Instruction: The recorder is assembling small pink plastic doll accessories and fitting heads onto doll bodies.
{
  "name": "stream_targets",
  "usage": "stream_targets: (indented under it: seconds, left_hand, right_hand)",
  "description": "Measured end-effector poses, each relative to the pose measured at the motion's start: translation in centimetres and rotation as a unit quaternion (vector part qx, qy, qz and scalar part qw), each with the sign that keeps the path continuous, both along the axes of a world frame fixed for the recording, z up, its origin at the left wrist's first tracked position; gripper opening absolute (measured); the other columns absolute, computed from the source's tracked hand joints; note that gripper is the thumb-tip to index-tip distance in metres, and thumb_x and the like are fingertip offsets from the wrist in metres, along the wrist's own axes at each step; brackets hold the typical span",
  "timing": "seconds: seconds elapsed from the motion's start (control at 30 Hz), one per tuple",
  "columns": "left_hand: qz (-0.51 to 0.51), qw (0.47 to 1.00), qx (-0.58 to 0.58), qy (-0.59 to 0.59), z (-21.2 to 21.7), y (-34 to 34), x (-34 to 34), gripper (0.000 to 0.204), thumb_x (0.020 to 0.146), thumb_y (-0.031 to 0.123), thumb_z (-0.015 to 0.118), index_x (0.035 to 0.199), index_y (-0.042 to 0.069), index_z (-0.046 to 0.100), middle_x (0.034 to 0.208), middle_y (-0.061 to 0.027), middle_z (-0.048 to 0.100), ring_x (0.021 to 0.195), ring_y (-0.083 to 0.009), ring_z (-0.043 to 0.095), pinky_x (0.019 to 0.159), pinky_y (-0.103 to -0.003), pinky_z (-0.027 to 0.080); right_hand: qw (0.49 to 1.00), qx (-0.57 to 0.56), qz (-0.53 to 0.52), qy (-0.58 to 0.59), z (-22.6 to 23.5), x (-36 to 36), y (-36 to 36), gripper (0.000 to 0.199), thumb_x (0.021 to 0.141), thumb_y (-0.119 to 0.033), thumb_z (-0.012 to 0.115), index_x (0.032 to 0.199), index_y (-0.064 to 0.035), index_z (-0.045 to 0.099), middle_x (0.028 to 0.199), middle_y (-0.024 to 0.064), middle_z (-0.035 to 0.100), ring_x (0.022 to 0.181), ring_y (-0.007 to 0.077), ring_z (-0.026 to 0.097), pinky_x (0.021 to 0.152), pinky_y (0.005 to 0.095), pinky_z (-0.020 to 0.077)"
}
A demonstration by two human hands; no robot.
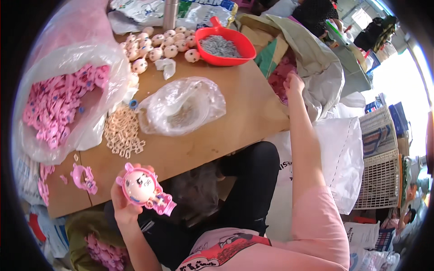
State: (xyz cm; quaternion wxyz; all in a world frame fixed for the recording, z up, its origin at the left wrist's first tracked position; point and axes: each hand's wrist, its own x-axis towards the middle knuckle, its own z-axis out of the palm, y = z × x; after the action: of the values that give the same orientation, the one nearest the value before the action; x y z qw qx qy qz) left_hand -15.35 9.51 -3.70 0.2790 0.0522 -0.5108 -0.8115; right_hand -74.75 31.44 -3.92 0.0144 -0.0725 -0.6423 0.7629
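Note:
My left hand point(121, 205) holds a pink round toy with a cream animal face point(141, 186) just off the near edge of the wooden table point(235, 122). My right hand point(294, 84) is stretched out to the right of the table, fingers curled over a pile of pink parts point(279, 77) inside a grey sack point(323, 72). Whether it grips a part is hidden. A loose pink frame piece point(83, 177) lies on the table left of the toy.
A clear bag of pink parts point(58, 104) fills the table's left. Cream ball heads point(158, 45), a red scoop of screws point(224, 45), a clear bag point(181, 106) and small beige pieces point(122, 133) lie on the table. White baskets point(382, 176) stand right.

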Motion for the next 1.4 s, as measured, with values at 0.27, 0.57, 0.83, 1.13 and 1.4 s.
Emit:
stream_targets:
  seconds: [0.27, 0.57, 0.83, 1.13, 1.4]
  left_hand:
    - [0.127, 0.982, -0.047, -0.131, 0.7, -0.6, -0.1, 0.099, 0.061, 0.026, 0.088, 0.138, -0.005, 0.034, 0.131, -0.0276, 0.049, 0.122, -0.0344, 0.052, 0.1, -0.042, 0.045]
    - [0.142, 0.937, -0.174, -0.268, -0.7, -6.0, 4.2, 0.082, 0.075, 0.009, 0.065, 0.146, -0.001, 0.024, 0.144, -0.0234, 0.037, 0.135, -0.033, 0.037, 0.112, -0.042, 0.028]
    - [0.04, 0.933, -0.165, -0.316, -0.7, -10.4, 6.1, 0.078, 0.081, 0.005, 0.059, 0.149, -0.001, 0.021, 0.151, -0.0208, 0.03, 0.138, -0.03, 0.032, 0.113, -0.04, 0.026]
    - [0.088, 0.919, -0.131, -0.36, -1.4, -12.1, 6.5, 0.082, 0.077, 0.002, 0.06, 0.149, 0.0, 0.021, 0.149, -0.0194, 0.032, 0.135, -0.029, 0.037, 0.111, -0.04, 0.03]
    - [0.138, 0.91, -0.096, -0.38, -0.9, -12.4, 6.5, 0.087, 0.072, 0.0, 0.06, 0.149, 0.001, 0.02, 0.147, -0.0181, 0.035, 0.131, -0.028, 0.042, 0.108, -0.04, 0.034]
  right_hand:
    - [0.731, 0.669, 0.091, 0.098, -10.3, -8.8, 8.2, 0.044, 0.074, -0.026, 0.063, 0.116, -0.0119, 0.065, 0.113, 0.0223, 0.064, 0.111, 0.0421, 0.057, 0.098, 0.0418, 0.045]
    - [0.563, 0.804, 0.164, 0.101, -9.5, -10.8, 6.1, 0.084, 0.076, -0.025, 0.069, 0.147, -0.0386, 0.026, 0.159, 0.0089, 0.004, 0.14, 0.0483, 0.017, 0.104, 0.0611, 0.0353]
    - [0.338, 0.914, 0.085, 0.207, -12.4, -16.7, 6.2, 0.069, 0.087, -0.015, 0.057, 0.142, -0.0487, 0.032, 0.157, 0.0078, 0.012, 0.141, 0.0444, 0.013, 0.093, 0.0581, 0.0477]
    - [0.464, 0.84, 0.206, 0.191, -13.7, -23.4, 8.8, 0.049, 0.092, -0.019, 0.044, 0.136, -0.0413, 0.044, 0.153, 0.012, 0.022, 0.126, 0.0497, 0.04, 0.091, 0.0521, 0.051]
    - [0.519, 0.805, 0.168, 0.234, -11.1, -19.2, 10.1, 0.054, 0.073, -0.013, 0.07, 0.124, -0.018, 0.055, 0.134, 0.02, 0.044, 0.117, 0.0489, 0.047, 0.094, 0.05, 0.0477]
